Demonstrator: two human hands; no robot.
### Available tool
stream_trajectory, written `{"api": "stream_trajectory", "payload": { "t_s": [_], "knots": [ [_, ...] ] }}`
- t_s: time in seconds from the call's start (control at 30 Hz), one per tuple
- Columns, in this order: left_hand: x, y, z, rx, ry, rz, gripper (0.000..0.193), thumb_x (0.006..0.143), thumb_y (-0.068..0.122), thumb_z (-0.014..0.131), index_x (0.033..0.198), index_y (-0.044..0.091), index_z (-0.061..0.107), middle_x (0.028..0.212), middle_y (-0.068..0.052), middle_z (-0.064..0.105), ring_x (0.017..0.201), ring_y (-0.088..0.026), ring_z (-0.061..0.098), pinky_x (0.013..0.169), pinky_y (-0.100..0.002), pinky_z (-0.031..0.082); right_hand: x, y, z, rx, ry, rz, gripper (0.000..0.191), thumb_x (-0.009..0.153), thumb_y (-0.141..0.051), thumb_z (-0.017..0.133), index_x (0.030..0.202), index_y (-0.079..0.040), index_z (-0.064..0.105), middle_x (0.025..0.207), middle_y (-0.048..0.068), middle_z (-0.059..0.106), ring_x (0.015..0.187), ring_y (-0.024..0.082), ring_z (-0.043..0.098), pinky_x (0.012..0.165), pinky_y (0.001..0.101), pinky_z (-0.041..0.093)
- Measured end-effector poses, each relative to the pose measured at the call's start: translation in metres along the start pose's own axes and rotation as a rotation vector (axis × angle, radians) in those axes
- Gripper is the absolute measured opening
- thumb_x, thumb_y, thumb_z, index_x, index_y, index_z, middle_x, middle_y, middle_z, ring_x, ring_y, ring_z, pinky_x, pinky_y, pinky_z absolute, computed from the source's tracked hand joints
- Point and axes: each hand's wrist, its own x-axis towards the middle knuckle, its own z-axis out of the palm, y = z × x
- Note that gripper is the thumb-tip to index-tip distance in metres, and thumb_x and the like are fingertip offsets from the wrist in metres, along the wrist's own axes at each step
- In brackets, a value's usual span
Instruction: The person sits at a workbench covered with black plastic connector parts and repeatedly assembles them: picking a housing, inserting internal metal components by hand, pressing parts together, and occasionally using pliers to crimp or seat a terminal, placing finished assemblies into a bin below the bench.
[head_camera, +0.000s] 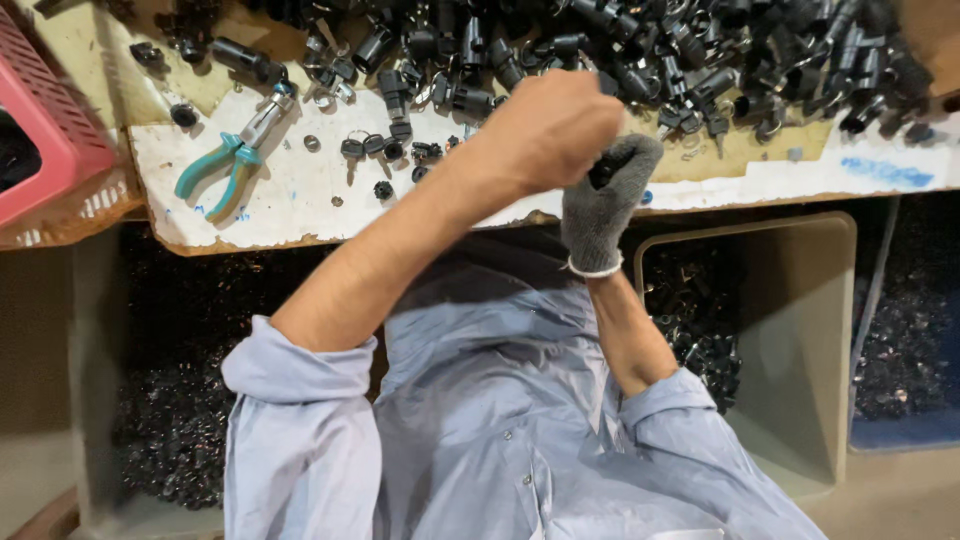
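A person in a light blue shirt is leaning over a workbench (300, 190) whose top is covered in worn white paper. The bare left hand (548, 130) is closing into a fist just above the bench's near edge. Touching it from the right, the right hand (610, 190), wearing a grey knitted glove, is also curling shut. Between the two hands a small black part (603, 168) is showing, and both hands are gripping it; most of it is hidden by the fingers, so its shape cannot be told.

Beyond the hands, along the far side of the workbench, a large heap of black cylindrical parts (620, 50) with small metal keys is lying. A few loose black pieces (385, 150) are sitting nearer, just left of the left wrist. Further left on the bench, a pair of pliers (232, 155) with teal handles is lying at a slant. At the bench's left end, a red plastic basket (50, 120) is resting.

Below the bench's near edge, right of the gloved forearm, a beige bin (800, 330) is holding more black parts. Another dark heap is lying below the bench on the left.
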Motion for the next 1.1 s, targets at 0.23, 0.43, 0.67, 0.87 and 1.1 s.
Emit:
{"api": "stream_trajectory", "payload": {
  "t_s": [0.23, 0.43, 0.67, 0.87, 1.1],
  "knots": [
    [-0.042, 0.039, 0.026, 0.110, 0.095, -0.095, 0.007, 0.075, 0.011, 0.072, 0.079, 0.006, 0.073, 0.073, -0.015, 0.071, 0.065, -0.034, 0.073, 0.055, -0.044, 0.058, -0.006, 0.021, -0.002, 0.089, -0.189, 0.176, 0.019, 0.101, -0.007, 0.071, 0.117, -0.006, 0.060, 0.112, 0.008, 0.061, 0.104, 0.019, 0.060, 0.091, 0.0314, 0.053],
    [-0.064, 0.076, 0.039, 0.308, 0.263, -0.163, 0.019, 0.086, 0.008, 0.066, 0.099, -0.005, 0.072, 0.080, -0.014, 0.071, 0.061, -0.021, 0.072, 0.048, -0.030, 0.054, -0.022, 0.029, -0.012, -0.608, -0.340, -0.176, 0.021, 0.101, -0.015, 0.064, 0.119, -0.004, 0.064, 0.112, 0.016, 0.063, 0.106, 0.035, 0.059, 0.093, 0.0409, 0.050],
    [-0.062, 0.068, 0.028, 0.288, 0.205, -0.210, 0.022, 0.083, 0.009, 0.066, 0.100, -0.003, 0.074, 0.074, -0.013, 0.071, 0.059, -0.023, 0.072, 0.048, -0.032, 0.056, -0.014, 0.028, -0.004, 0.130, -0.488, 0.218, 0.016, 0.114, -0.015, 0.045, 0.119, -0.008, 0.058, 0.114, 0.008, 0.064, 0.111, 0.024, 0.060, 0.098, 0.0371, 0.052],
    [-0.029, 0.029, 0.016, 0.091, -0.047, -0.080, 0.010, 0.082, 0.013, 0.067, 0.077, 0.009, 0.074, 0.076, -0.014, 0.073, 0.071, -0.036, 0.074, 0.059, -0.046, 0.059, 0.004, 0.000, 0.003, 0.008, -0.215, 0.085, 0.006, 0.108, -0.009, 0.057, 0.114, -0.008, 0.055, 0.107, 0.003, 0.057, 0.103, 0.016, 0.057, 0.091, 0.0355, 0.051],
    [0.017, 0.009, 0.008, -0.019, 0.116, -0.185, 0.010, 0.069, 0.014, 0.069, 0.077, 0.007, 0.071, 0.081, -0.018, 0.072, 0.075, -0.041, 0.071, 0.060, -0.049, 0.057, 0.013, -0.008, 0.008, 0.302, 0.049, 0.247, 0.030, 0.097, -0.011, 0.067, 0.121, -0.011, 0.049, 0.112, -0.001, 0.053, 0.106, 0.011, 0.052, 0.096, 0.0275, 0.046]
  ]
}}
